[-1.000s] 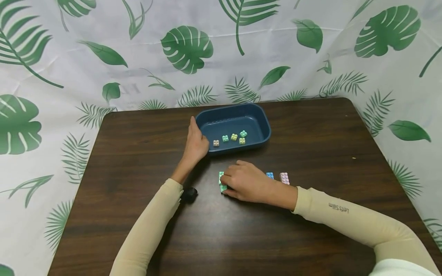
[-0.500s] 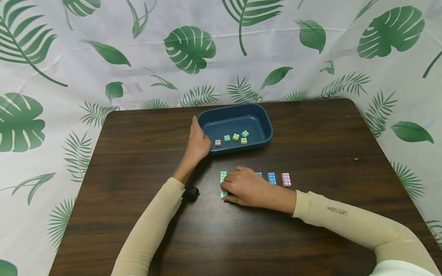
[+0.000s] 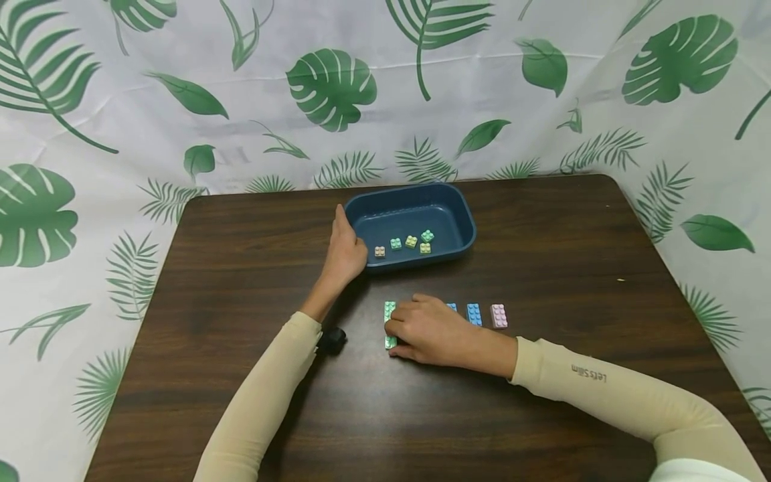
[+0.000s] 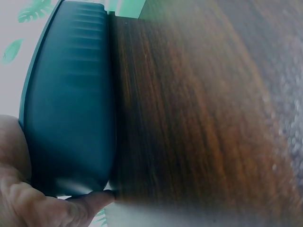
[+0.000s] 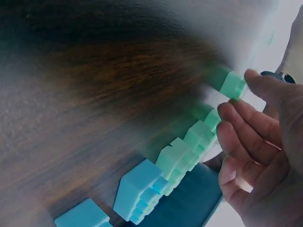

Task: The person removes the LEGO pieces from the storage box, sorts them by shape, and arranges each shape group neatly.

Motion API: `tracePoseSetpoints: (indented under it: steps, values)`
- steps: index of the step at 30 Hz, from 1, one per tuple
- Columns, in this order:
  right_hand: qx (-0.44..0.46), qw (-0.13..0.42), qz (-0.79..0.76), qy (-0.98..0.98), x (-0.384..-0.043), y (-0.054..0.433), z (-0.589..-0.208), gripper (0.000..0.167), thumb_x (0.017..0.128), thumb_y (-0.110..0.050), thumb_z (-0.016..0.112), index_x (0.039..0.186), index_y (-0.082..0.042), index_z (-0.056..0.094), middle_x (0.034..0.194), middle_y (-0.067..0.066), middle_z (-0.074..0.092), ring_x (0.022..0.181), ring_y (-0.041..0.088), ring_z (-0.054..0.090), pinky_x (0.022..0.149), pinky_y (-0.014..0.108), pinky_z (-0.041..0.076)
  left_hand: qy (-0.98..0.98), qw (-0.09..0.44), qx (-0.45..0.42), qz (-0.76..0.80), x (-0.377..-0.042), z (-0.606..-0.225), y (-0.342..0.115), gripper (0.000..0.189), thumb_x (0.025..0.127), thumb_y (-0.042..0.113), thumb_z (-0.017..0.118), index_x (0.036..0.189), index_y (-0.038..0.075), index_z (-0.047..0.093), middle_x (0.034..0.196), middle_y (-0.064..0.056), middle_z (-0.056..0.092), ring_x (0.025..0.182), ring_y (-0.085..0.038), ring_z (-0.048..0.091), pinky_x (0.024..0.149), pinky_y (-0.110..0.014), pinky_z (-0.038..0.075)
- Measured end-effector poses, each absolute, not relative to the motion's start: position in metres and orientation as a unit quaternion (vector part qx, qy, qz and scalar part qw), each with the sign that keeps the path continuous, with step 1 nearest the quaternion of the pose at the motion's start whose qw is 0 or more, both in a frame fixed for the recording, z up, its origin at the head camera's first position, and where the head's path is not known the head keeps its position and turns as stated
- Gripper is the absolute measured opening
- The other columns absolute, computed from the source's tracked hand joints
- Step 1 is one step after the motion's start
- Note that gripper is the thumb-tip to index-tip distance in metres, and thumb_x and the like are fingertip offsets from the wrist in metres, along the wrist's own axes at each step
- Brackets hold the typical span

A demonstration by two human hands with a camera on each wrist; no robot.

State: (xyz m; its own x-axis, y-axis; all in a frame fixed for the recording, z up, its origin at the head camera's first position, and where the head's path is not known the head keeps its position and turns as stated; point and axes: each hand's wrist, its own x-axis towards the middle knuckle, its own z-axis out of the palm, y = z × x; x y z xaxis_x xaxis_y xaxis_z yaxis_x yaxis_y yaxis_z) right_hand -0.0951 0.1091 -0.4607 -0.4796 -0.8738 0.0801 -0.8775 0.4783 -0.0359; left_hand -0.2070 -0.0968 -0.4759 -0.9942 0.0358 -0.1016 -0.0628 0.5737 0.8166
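My left hand (image 3: 348,251) grips the left end of a dark blue tray (image 3: 465,231), thumb side at the rim and a finger along the outer wall. In the left wrist view, the hand (image 4: 38,208) wraps the tray's (image 4: 71,94) end. My right hand (image 3: 430,331) is bent over a green toy building brick (image 3: 391,343) at the left of a row. Thumb and fingertips pinch around this brick (image 5: 232,86) in the right wrist view. Another green brick (image 3: 389,306) lines up with its far end. More green bricks (image 5: 177,158) sit beside the fingers, hidden from above.
Right of the hand lie a blue brick (image 3: 474,314) and a pink brick (image 3: 498,316), with another blue brick (image 3: 451,306) partly covered. Several small square bricks (image 3: 411,242) lie in the tray. A leaf-patterned cloth (image 3: 253,147) hangs behind the dark wooden table (image 3: 542,241).
My right hand has slid slightly toward me with the near green brick, which now stands in line with the far one. More of the blue bricks shows. The left hand stays on the tray.
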Motion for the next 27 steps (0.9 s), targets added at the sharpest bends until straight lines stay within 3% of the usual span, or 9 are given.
tracePoseSetpoints:
  steps: [4,12,20,27]
  values:
    - [0.497,0.022,0.047,-0.866,-0.096,0.110,-0.453,0.037,0.095,-0.059,0.072,0.105,-0.023,0.076,0.096,-0.010,0.073,0.090,0.010,0.065,0.076,0.033,0.050,0.886,0.055,-0.006,0.460,-0.206,-0.475,-0.098,0.082,0.102,0.005,0.038,0.170,0.006,-0.008,0.179,-0.020,-0.002,0.166,-0.034,0.008,0.132,-0.052,0.023]
    - [0.478,0.068,0.100,-0.870,-0.104,0.119,-0.427,0.070,0.093,-0.072,0.063,0.145,-0.026,0.064,0.137,-0.002,0.069,0.117,0.018,0.064,0.089,0.037,0.057,0.890,0.062,-0.014,0.451,-0.205,-0.475,-0.097,0.080,0.104,0.007,0.038,0.170,0.007,-0.008,0.179,-0.020,0.000,0.166,-0.036,0.009,0.131,-0.054,0.024]
    - [0.428,0.104,0.095,-0.893,-0.135,0.136,-0.401,0.073,0.093,-0.068,0.068,0.150,-0.025,0.060,0.143,0.002,0.066,0.122,0.023,0.063,0.087,0.041,0.057,0.891,0.050,-0.011,0.451,-0.207,-0.473,-0.097,0.081,0.102,0.005,0.039,0.170,0.004,-0.006,0.178,-0.023,0.004,0.165,-0.036,0.013,0.132,-0.052,0.024]
    - [0.353,0.042,0.108,-0.928,-0.168,0.157,-0.384,0.062,0.098,-0.059,0.067,0.147,-0.022,0.064,0.145,0.004,0.064,0.128,0.027,0.061,0.097,0.047,0.058,0.888,0.051,-0.007,0.457,-0.205,-0.475,-0.096,0.081,0.102,0.004,0.038,0.170,0.004,-0.007,0.178,-0.022,0.002,0.166,-0.034,0.010,0.133,-0.050,0.022]
